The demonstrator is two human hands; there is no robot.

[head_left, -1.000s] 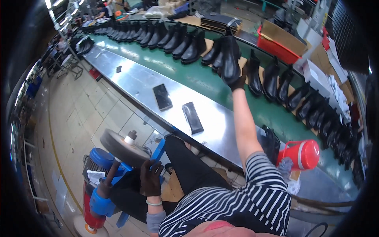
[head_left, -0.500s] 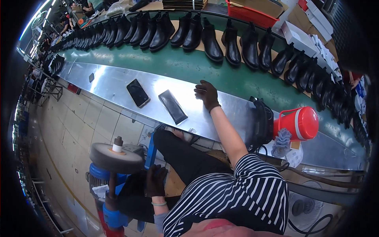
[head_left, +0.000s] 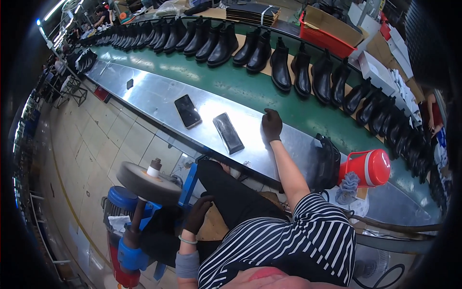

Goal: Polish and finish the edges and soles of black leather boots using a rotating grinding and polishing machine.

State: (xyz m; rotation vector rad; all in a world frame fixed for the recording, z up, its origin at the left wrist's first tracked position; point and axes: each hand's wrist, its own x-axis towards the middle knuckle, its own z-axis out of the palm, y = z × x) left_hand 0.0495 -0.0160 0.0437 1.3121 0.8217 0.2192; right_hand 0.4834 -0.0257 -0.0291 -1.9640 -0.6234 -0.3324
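Observation:
Both my hands wear dark brown gloves. My right hand is over the metal ledge near its far edge, with its fingers curled in and nothing visible in it. To its left lies a dark flat case-like object with a clear front, and beyond that a black phone. My left hand hovers beside my lap, fingers stretched out and holding nothing. Close to it stands a grey buffing wheel mounted on a blue motor.
Black ankle boots line the green conveyor belt beyond the metal ledge. A red jug and black bag sit at the right. A red crate stands behind the belt. A fan is low right.
My right hand has curled its fingers, which were spread before. My left hand has lifted slightly and turned, its fingers now pointing up and right. The whole view has shifted a little.

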